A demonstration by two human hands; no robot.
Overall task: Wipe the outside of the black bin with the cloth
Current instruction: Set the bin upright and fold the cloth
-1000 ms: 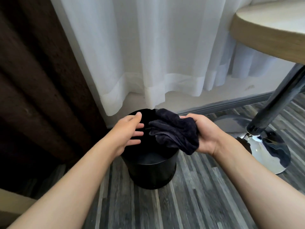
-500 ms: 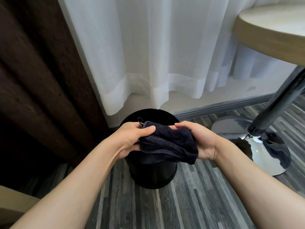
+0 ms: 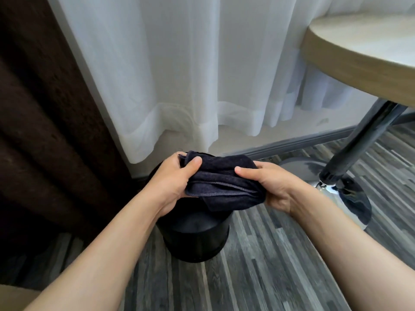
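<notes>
dark blue cloth (image 3: 224, 185) is bunched up and gripped by both the left hand (image 3: 170, 182) and the right hand (image 3: 269, 187) just above the black bin (image 3: 195, 239) on the floor, so the wiping looks not yet begun.

Bin (image 3: 195, 241) rim probably behind cloth (image 3: 224, 182)

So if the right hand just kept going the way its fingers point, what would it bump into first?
The right hand points leftward across the dark cloth it grips, so it would most likely meet the left hand holding the other end. The black bin lies below that line, though depth is hard to judge.
</notes>
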